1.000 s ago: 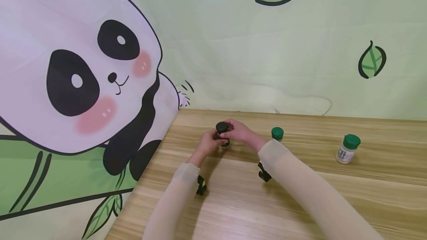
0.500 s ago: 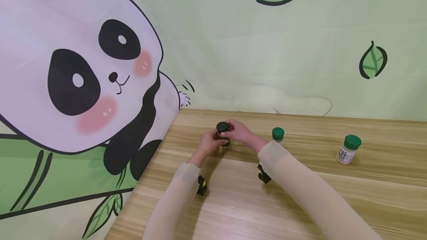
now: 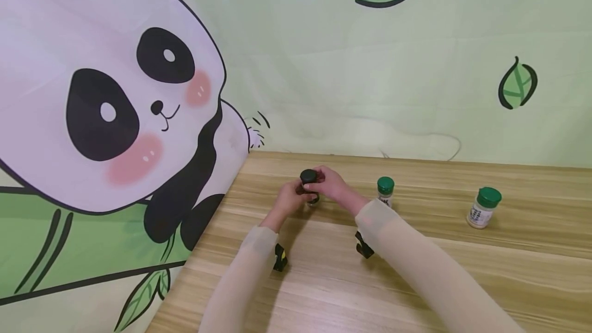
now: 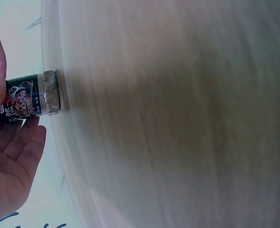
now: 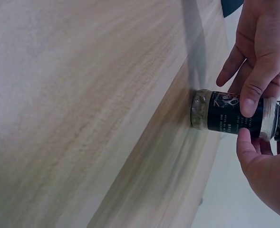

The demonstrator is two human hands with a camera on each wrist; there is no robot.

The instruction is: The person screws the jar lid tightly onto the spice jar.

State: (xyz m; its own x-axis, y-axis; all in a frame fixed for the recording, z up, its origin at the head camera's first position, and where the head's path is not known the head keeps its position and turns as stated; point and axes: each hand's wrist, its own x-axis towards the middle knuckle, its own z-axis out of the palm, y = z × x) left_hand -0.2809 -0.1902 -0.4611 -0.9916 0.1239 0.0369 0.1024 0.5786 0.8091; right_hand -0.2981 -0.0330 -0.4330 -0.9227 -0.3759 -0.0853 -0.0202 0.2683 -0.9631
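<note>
A seasoning bottle [image 3: 308, 177] with a black cap, a dark printed label and a clear base stands upright at the back left of the table in the head view. My left hand [image 3: 289, 199] grips its body from the left, with the thumb lying across the label [image 5: 224, 113] in the right wrist view. Higher up, around the cap end, the fingers of my right hand [image 3: 331, 184] hold the bottle from the right. Parts of the cap and neck are hidden behind the fingers. The bottle's clear base [image 4: 49, 92] meets the table top.
A green-capped jar [image 3: 385, 186] stands right of my hands, close behind the right sleeve [image 3: 407, 251], which partly hides it. Another green-capped jar [image 3: 483, 208] is farther right on the wooden table [image 3: 324, 281]. A panda-print cloth [image 3: 351, 91] hangs behind.
My right forearm has shifted slightly left and down, uncovering more of the nearer green-capped jar. Both hands stay around the bottle, which keeps its place.
</note>
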